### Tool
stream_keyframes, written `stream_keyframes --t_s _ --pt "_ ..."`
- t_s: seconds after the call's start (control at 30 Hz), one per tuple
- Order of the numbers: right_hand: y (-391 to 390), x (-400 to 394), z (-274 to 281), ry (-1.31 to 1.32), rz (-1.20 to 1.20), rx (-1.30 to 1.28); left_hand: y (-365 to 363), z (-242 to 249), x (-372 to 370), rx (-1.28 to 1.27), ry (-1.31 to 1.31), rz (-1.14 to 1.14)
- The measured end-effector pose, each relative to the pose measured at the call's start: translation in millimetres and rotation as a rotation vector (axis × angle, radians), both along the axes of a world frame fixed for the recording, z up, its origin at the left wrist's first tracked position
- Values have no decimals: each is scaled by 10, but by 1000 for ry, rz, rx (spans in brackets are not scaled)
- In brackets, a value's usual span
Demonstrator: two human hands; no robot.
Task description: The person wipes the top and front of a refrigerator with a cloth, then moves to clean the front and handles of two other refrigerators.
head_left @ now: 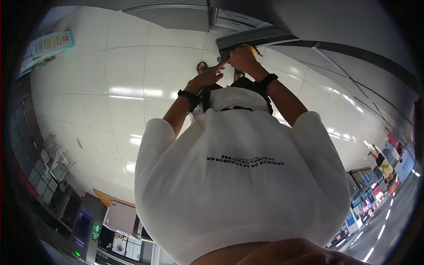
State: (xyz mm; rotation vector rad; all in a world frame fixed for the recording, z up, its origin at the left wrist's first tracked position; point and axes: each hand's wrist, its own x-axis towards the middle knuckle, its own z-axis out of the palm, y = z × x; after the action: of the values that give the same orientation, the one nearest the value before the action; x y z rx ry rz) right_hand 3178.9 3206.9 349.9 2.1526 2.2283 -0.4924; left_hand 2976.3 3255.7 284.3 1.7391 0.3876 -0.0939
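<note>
My right hand (pixel 244 58) is closed around a yellow-and-black object (pixel 255 50), only a small part of which shows past my knuckles. It is right at the end of a dark grey panel (pixel 256 37), overlapping its lower edge in this view. My left hand (pixel 207 77) is just to the left and lower, fingers stretched toward the panel's end and the right hand, with nothing seen in them. Black bands circle both wrists.
My white shirt (pixel 247 190) fills the lower middle. Glossy pale floor tiles (pixel 126 70) spread around my feet. A grey cabinet (pixel 176 17) stands ahead. A printed sign (pixel 46 48) is at far left, chairs (pixel 57 159) below it. Another person (pixel 384 163) is far right near display shelves (pixel 366 190).
</note>
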Motion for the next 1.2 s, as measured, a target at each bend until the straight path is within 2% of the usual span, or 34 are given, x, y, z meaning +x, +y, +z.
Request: stream_keyframes --t_s 0.1,0.2,0.23,0.33,0.37,0.43,0.53,0.6,0.67,0.7,0.73,0.8,0.87,0.9,0.93,1.0,1.07,1.1,1.13,1.2 --pt "69 -103 8 52 0 -170 3 67 -114 -94 131 -31" --pt "1 36 2 75 -56 -112 -18 193 -30 -207 128 31" --pt "-51 118 29 163 -151 -92 20 273 47 -203 126 26" --pt "-225 382 138 229 -218 -71 -3 359 338 -102 254 -64" --pt "-336 470 -19 255 -195 88 -45 189 433 32 133 -68" --pt "-414 678 -163 259 -234 117 -147 -178 683 243 -63 -59" --pt "-578 962 -343 224 -345 203 -166 337 1115 163 -38 -34" --pt "-713 1151 -292 92 -312 229 -246 418 1356 152 56 -54" --pt "-833 1265 -256 68 -348 244 -341 324 1514 143 155 -71" --pt "-846 1282 -256 41 -394 263 -408 228 1553 251 138 -60" --pt "-779 1202 -191 42 -383 264 -413 168 1495 358 121 -48" --pt "-728 1180 -71 61 -297 317 -403 18 1425 401 64 -25" --pt "-664 1142 -66 37 -307 302 -316 -78 1304 33 -49 -4" --pt "-596 1085 -32 39 -280 294 -311 -123 1255 103 -81 45" --pt "-509 1008 10 42 -252 285 -268 36 1170 103 -78 46" --pt "-279 766 114 125 -230 238 -145 536 922 -197 159 14" --pt "-97 489 310 208 -207 -45 -127 334 664 -92 123 35" --pt "-40 469 -31 228 -5 85 -137 245 516 -74 145 73" --pt "38 370 -63 302 -39 15 -150 179 359 -58 168 110" --pt "113 247 47 408 58 1 -129 233 59 -66 139 187"
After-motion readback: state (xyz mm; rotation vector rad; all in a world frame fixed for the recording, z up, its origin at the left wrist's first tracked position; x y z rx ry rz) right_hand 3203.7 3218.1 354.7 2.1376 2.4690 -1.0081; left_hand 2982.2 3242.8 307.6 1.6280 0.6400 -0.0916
